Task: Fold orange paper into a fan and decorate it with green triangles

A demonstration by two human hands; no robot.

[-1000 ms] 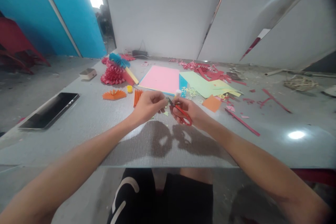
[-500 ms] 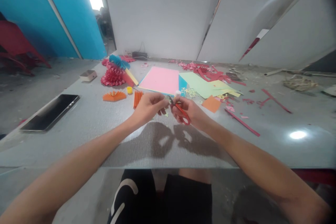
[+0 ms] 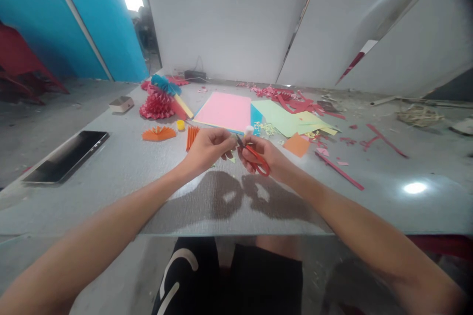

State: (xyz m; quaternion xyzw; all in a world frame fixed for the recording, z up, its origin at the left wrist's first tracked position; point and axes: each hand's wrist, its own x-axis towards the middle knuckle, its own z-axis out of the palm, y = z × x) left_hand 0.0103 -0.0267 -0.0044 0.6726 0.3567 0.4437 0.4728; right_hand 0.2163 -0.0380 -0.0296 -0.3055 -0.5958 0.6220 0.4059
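The left hand [image 3: 209,150] is pinched at the fingertips on something too small to make out; the red-handled scissors [image 3: 257,160] are gripped by the right hand [image 3: 263,151], blades aimed leftward, tips just beside that pinch.

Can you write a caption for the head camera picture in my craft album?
The right hand holds red-handled scissors close to the left hand, above a table scattered with coloured paper scraps.
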